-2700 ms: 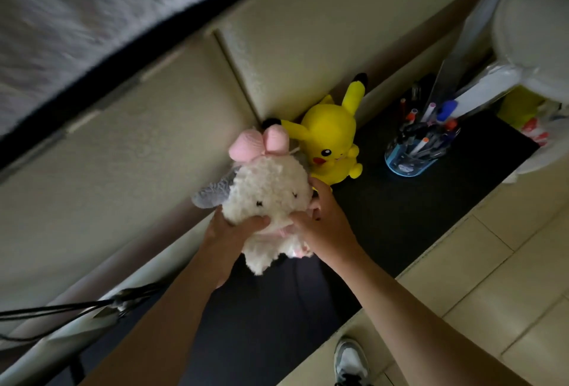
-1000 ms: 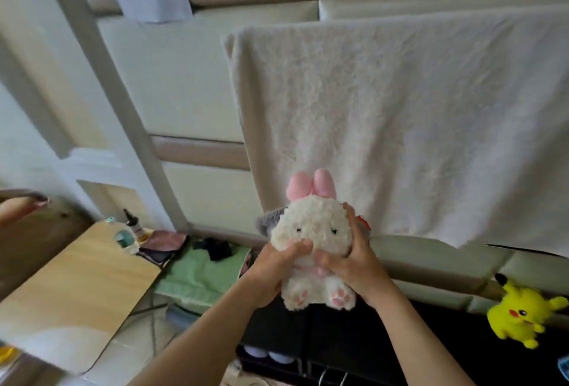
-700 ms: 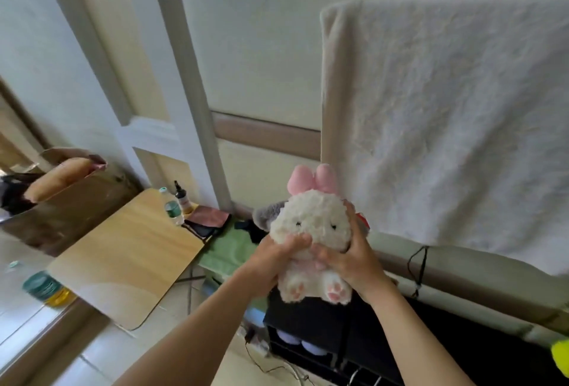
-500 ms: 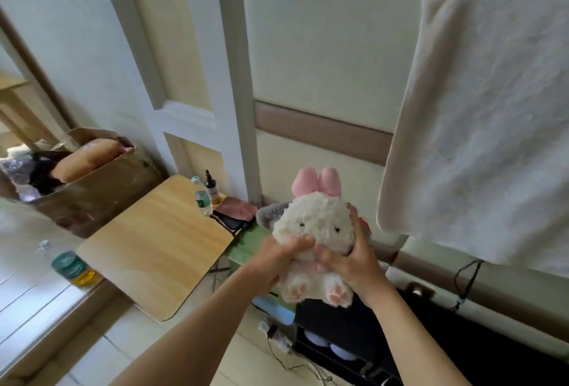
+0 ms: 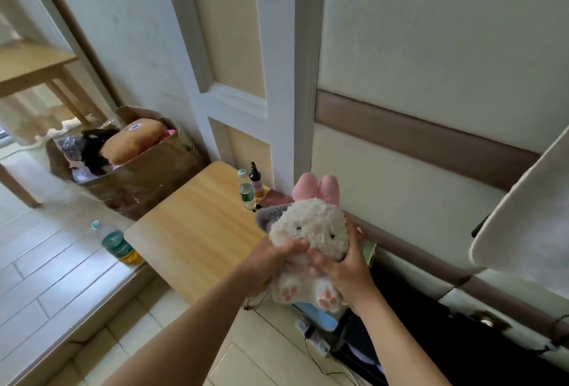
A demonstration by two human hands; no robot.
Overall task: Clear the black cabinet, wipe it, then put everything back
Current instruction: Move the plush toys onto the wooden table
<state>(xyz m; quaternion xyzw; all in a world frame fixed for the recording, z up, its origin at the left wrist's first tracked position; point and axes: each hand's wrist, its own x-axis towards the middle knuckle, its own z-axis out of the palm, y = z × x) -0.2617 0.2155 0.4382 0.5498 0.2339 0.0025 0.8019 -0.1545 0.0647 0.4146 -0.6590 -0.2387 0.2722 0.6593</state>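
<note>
Carried leftward from above the black cabinet (image 5: 425, 315), the white plush bunny (image 5: 311, 231) was held in the air near the cabinet's left end, beside the wooden table (image 5: 197, 231), with my left hand (image 5: 271, 262) and right hand (image 5: 346, 268) both gripping its body.

The soft toy (image 5: 311, 231) is between the left hand (image 5: 271, 265) and right hand (image 5: 345, 271), with the worktop (image 5: 197, 225) to its left and the cabinet (image 5: 431, 324) below right. Two bottles (image 5: 246, 194) stand at the worktop's far edge. A box (image 5: 147, 176) sits on the floor beyond it, further left.
</note>
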